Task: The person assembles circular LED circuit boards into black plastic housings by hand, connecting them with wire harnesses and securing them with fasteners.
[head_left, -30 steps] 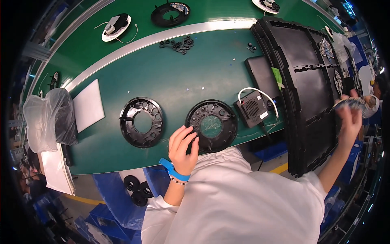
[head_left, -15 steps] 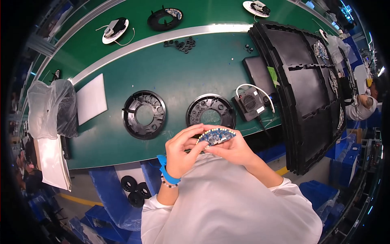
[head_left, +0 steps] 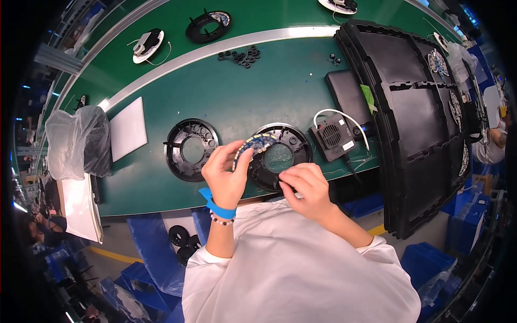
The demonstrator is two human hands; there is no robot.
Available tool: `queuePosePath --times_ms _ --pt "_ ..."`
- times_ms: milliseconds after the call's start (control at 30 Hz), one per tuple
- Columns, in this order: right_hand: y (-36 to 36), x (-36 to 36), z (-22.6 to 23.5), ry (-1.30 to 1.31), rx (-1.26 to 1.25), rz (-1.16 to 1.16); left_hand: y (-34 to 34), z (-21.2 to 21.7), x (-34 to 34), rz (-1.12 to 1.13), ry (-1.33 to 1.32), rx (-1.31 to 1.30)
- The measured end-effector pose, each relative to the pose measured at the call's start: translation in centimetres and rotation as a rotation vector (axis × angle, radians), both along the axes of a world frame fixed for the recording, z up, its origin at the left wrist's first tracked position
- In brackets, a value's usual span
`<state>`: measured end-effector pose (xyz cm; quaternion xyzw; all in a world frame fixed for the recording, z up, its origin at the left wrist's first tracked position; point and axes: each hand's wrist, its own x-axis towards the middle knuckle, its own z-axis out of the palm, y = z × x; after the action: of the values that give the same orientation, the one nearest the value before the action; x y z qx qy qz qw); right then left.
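My left hand, with a blue band on its wrist, grips a curved blue circuit board edged with pale squares. The board is tilted over the left part of a black ring-shaped housing that lies on the bench. Over the near right edge of that housing, my right hand has its thumb and fingertips pinched together. Whatever lies between those fingertips is too small or hidden to make out. A second black ring housing rests to the left, beside my left hand.
Right of the housings stands a black fan box with a white cable, near a dark flat case. Tall stacked black trays border the right. Small black parts lie farther back; a white sheet and plastic bag are left.
My hands have moved apart. The left has carried the circuit board up and left over the housing; the right has let go of it and closed its fingertips near the housing's edge.
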<state>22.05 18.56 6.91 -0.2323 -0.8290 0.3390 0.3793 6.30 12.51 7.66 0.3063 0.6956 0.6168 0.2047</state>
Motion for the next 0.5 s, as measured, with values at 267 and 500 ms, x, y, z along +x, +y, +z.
queuePosePath --times_ms 267,500 --pt "-0.4 -0.4 -3.0 -0.026 0.193 -0.019 1.1 -1.4 1.5 0.189 0.068 0.030" --pt "-0.5 -0.5 -3.1 -0.021 0.208 -0.014 2.1 -2.2 0.4 0.306 0.133 -0.100"
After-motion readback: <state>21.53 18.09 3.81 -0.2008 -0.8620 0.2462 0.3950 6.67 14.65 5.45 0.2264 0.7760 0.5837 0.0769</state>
